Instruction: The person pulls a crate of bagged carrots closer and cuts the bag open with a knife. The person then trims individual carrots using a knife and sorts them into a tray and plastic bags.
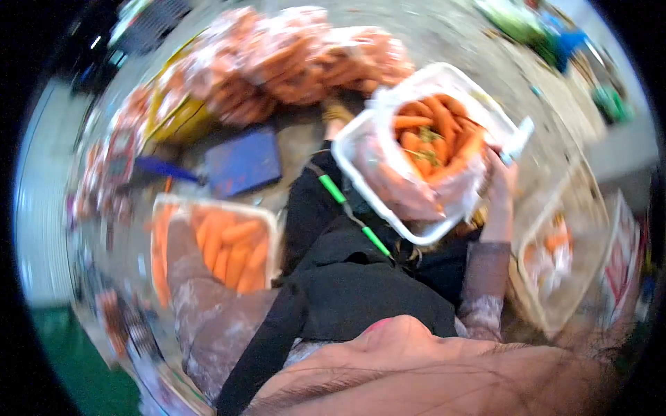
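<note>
A white basket (409, 232) stands tilted before me, lined with a clear plastic bag (388, 173) full of carrots (444, 132). My right hand (504, 173) is at the bag's right rim, with its fingers closed on the plastic; a small pale blue-white thing (517, 141) lies against it, too blurred to name. On the left, my left arm reaches down over a white crate (272, 229) of loose carrots (236, 249). My left hand is hidden or smeared at the end of the brown sleeve (191, 256), among the carrots, so its fingers cannot be made out.
Filled clear bags of carrots (291, 62) line the far side. A blue flat platform (244, 161) is on the floor between them and the crate. At the right is a pale open sack (590, 229) with a few orange and white things inside. Greens (520, 24) lie at the upper right.
</note>
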`<state>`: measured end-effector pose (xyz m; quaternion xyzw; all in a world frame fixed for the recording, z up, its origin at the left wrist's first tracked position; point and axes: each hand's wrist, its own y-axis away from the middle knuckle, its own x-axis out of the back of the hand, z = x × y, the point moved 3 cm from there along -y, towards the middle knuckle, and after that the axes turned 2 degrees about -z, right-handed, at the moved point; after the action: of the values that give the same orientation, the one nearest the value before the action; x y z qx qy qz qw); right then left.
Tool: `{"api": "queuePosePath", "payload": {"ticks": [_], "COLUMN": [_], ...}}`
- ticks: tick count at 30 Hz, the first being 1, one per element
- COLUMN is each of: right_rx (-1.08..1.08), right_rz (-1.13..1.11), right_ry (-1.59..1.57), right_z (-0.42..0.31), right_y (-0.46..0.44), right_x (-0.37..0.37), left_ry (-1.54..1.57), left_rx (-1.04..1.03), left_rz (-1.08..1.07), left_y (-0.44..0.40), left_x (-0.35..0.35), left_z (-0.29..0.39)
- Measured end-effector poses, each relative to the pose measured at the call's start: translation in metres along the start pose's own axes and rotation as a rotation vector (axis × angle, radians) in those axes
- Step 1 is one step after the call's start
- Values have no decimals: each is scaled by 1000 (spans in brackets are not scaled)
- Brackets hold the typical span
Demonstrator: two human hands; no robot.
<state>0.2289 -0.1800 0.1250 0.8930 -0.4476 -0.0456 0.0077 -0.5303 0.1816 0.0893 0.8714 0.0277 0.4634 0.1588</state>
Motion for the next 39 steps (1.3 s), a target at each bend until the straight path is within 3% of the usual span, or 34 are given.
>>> {"api": "queuePosePath", "payload": {"ticks": [2,5,7,8,9,10,12,14,15,16,17,20,23,26,27,30,32,39], "right_rx": [78,71,46,33,26,19,3,-19,-17,-12,-26,-11,-2,16,6,0,7,12], "right_rz": [18,50,69,79,97,66,46,32,37,51,66,111,97,84,102,120,101,93], "right_ry": [-63,-237,-257,-281,-298,-322,-357,-327,-344,-355,-352,-299,-271,-256,-250,-318,-328,-317], "right_z": [-9,-15,-19,-21,-21,-21,-21,-20,-16,-15,-13,-15,-17,-16,-18,-23,-21,-26], "right_y": [2,9,8,7,5,1,-3,-3,-4,-4,-2,0,3,4,6,7,7,8], "right_x": [3,16,20,19,20,19,15,12,12,12,12,15,23,34,36,40,36,22], "left_ry": [237,135,-13,26,198,357,804,1014,985,715,613,372,150,-197,-209,497,740,607], "left_rx": [74,60,-27,-148,-280,-600,-954,-1265,-1414,-1633,-1709,-1561,-1105,-1022,-1027,-1171,-1203,-1136], "left_rz": [-119,-305,-300,-147,4,257,1,-242,-139,335,537,790,552,256,254,-123,-246,-221], "left_y": [-24,-42,-56,-64,-34,-22,47,71,92,96,102,77,61,62,65,72,62,45], "left_x": [-15,3,45,79,159,203,307,337,354,366,374,375,385,395,406,440,436,393], "left_z": [6,27,59,87,140,189,302,401,442,489,530,646,691,707,705,689,692,669]}}
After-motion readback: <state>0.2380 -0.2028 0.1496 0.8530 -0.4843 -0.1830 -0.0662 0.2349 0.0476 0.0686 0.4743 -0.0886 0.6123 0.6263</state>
